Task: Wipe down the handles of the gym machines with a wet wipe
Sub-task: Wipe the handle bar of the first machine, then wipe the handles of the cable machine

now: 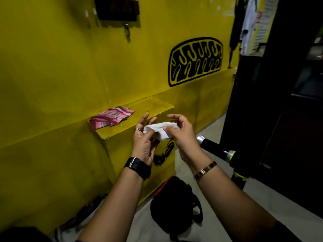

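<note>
The left grip [143, 142] and right grip [181, 135] are pinching the wipe [156, 127] at its 2 ends; it is seeming light, limp, probably damp, so holding it bunched should work best.

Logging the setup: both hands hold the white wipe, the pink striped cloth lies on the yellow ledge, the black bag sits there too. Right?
No: the head view shows the black bag on the floor below the yellow ledge. The left hand and right hand hold the white wipe, and the pink striped cloth lies on the ledge.
</note>
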